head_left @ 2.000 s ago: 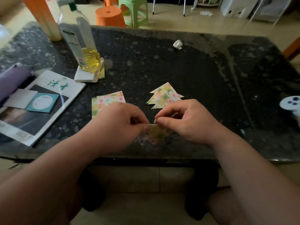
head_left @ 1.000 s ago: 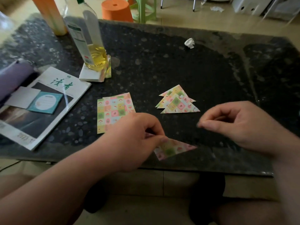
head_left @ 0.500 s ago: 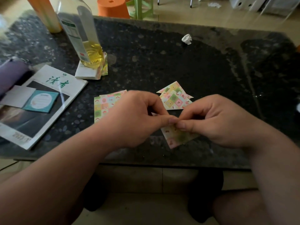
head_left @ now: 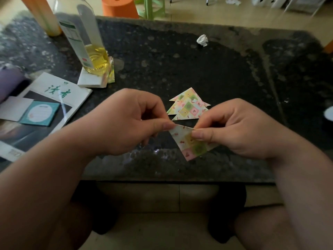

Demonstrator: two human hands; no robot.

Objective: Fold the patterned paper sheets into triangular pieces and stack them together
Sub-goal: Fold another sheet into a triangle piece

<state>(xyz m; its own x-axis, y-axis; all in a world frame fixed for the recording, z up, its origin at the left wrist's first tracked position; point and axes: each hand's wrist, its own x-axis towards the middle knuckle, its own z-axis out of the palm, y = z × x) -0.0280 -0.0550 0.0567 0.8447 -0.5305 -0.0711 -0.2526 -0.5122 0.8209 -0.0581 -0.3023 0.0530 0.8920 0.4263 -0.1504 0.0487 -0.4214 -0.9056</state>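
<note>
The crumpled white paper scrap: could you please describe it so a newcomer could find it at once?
Start at the dark speckled table. Toward its far edge, beyond the stack of folded triangles, lies the crumpled white paper scrap. Unlike them, it is plain white and balled up.

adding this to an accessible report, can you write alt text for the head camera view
Both hands pinch a folded patterned paper triangle over a dark table, the left hand at its top corner, the right hand along its upper edge. Just beyond lies a small pile of finished triangles; a bottle and a booklet sit at far left.
</note>
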